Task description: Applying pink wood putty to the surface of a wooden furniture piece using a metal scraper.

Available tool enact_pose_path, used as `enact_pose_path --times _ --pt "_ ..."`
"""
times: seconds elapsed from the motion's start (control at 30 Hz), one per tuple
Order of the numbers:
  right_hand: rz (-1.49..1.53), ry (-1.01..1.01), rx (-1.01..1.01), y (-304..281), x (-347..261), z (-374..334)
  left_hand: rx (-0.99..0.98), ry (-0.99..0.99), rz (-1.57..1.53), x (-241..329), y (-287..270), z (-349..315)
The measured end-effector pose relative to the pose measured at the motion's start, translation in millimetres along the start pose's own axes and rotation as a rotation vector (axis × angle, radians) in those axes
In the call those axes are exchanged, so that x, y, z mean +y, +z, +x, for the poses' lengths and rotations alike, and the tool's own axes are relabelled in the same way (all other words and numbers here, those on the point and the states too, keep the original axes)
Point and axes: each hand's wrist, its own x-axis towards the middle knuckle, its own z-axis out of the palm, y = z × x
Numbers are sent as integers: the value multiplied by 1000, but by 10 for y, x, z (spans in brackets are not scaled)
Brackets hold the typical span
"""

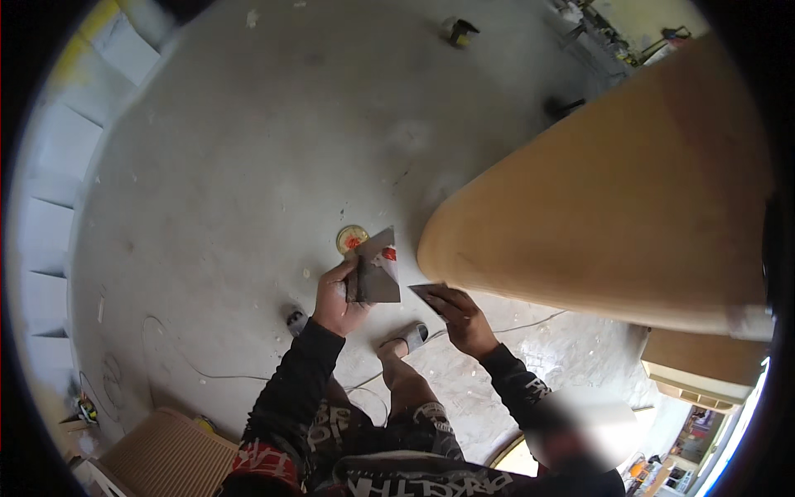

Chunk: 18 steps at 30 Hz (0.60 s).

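Note:
My left hand is closed round a wide flat metal putty scraper. Pale putty with a bright red dab on it lies on that blade, near its right edge. To the right, my right hand grips a second dark putty scraper, its blade angled up and left toward the first one. A small gap parts the two blades. Beyond the left hand a round yellowish tin or lid with red paste in it rests on the floor, partly covered by the left scraper.
A large tan board-like piece with a rounded end stands close at the right. A thin cable runs across the grey floor. Ribbed brown cardboard lies at the lower left. A small dark and yellow object is far off.

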Motion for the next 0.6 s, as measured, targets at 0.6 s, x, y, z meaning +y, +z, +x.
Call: enact_pose_path --times 0.6 --pt "1434 606 909 -445 -2665 -421 -464 405 1353 -581 1891 -1389"
